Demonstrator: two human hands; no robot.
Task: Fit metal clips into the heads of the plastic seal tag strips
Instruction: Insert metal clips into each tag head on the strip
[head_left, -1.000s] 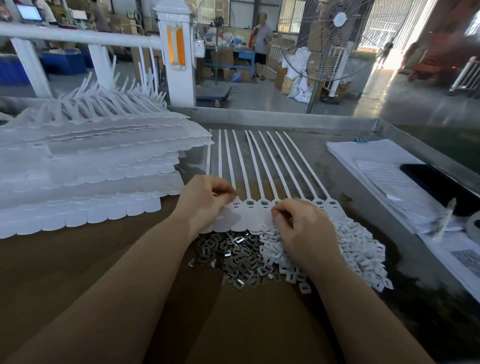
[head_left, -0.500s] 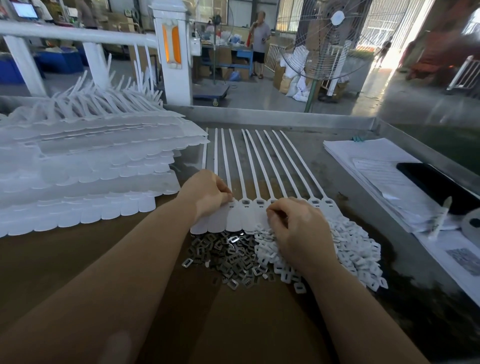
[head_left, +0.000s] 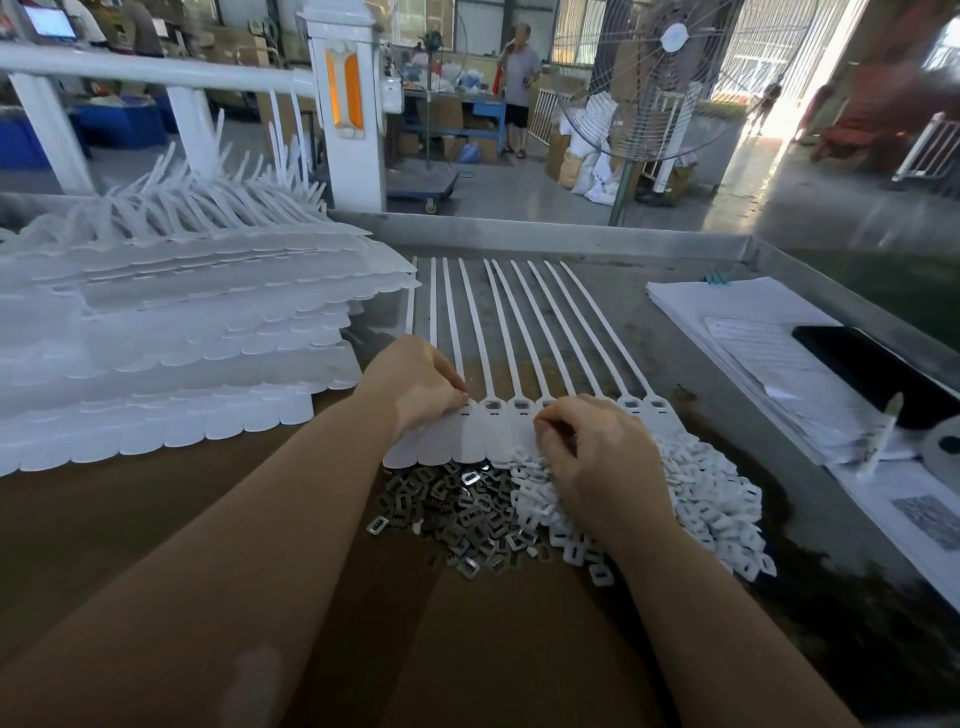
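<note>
- A joined row of white seal tag strips (head_left: 498, 436) lies flat in the middle of the bench, tails fanning away toward 12 o'clock, tag ends toward the person
- The left hand (head_left: 418, 382) sits at the row's 9 o'clock end, fingers curled with the tips pinched down on a head there; whether a clip is under them I cannot tell
- The right hand (head_left: 597, 457) rests over the heads toward 3 o'clock, fingers curled tight at one head as if pressing something in; what it pinches is hidden
- Between the hands, the heads show dark rectangular windows, as do two more heads beyond the right hand; I judge those already loaded, though it is too small to be sure
- The heads under both hands look like the ones being done now, so this row seems well along
- Just toward 6 o'clock from the row lies the loose heap of metal clips (head_left: 457, 514), plenty left
- Beside it toward 4 o'clock is a heap of small white plastic caps (head_left: 717, 504)
- At 9 to 10 o'clock stands a tall stack of strip sheets (head_left: 171, 343); finished or waiting, I cannot say
- Papers (head_left: 753, 353) lie at 2 o'clock
</note>
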